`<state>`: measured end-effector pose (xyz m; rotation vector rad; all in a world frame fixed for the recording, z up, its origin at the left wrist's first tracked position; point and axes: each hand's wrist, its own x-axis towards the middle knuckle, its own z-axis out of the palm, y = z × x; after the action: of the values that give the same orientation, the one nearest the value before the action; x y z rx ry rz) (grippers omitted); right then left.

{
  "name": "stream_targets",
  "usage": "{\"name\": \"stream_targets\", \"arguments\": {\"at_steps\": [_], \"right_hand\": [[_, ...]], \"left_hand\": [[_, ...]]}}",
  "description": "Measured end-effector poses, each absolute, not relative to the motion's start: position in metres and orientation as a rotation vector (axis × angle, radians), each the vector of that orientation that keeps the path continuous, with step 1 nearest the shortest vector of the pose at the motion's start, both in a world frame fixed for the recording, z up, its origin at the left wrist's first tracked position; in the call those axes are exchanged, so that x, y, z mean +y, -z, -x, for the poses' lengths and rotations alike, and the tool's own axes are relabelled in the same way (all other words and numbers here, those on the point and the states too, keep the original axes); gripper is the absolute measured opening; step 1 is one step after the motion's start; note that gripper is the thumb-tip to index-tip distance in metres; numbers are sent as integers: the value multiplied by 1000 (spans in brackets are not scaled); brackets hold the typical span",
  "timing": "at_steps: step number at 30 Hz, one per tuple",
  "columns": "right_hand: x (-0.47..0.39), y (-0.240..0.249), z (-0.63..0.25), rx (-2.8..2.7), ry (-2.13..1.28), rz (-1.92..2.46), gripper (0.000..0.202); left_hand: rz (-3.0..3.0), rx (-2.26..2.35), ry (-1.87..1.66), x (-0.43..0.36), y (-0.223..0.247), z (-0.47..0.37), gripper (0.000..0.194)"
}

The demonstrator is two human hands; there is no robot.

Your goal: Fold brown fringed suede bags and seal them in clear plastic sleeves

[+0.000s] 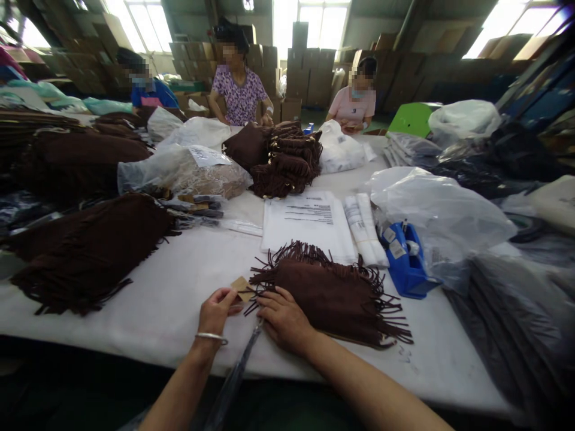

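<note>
A dark brown fringed bag [326, 293] lies flat on the white table in front of me. My left hand [220, 306], with a bangle at the wrist, pinches a small tan tag [242, 288] at the bag's left fringe. Resting on the bag's lower left corner is my right hand [283, 314], palm down with its fingers stretched out. A strap wrapped in dark plastic [240, 359] runs from a metal clip beside that hand down over the table's front edge.
Behind the bag lie printed plastic bags [305, 224] and a blue tape dispenser [406, 263]. Brown fringed bags [94, 251] are stacked at left, with more brown bags [283, 155] mid-table. Grey plastic-wrapped goods [503, 335] fill the right. Three people stand across the table.
</note>
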<state>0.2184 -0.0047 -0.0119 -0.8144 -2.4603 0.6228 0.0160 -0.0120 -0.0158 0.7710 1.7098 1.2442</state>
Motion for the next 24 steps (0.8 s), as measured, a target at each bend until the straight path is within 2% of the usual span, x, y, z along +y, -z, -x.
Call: {"name": "stream_targets", "arguments": {"at_steps": [5, 7, 9, 10, 13, 20, 24], "right_hand": [[2, -3, -218, -2227, -831, 867, 34], [8, -6, -212, -2236, -810, 899, 38], [14, -6, -204, -2336, -750, 890, 51], [16, -5, -199, -2371, -724, 891, 49], [19, 1, -189, -2342, -687, 963, 20], [13, 3, -194, -2221, -684, 956, 28], [10, -1, -200, -2111, -800, 909, 17]], "left_hand": [[-667, 1655, -1450, -36, 27, -36, 32], [-689, 1635, -1483, -37, 27, -42, 32], [-743, 1629, -1491, -36, 24, -46, 31], [-779, 1633, -1485, -36, 21, -48, 31], [-887, 1688, -1444, -34, 10, -48, 30], [-944, 1811, -1416, -9, 0, -32, 34], [-869, 1836, -1392, -12, 9, -24, 45]]}}
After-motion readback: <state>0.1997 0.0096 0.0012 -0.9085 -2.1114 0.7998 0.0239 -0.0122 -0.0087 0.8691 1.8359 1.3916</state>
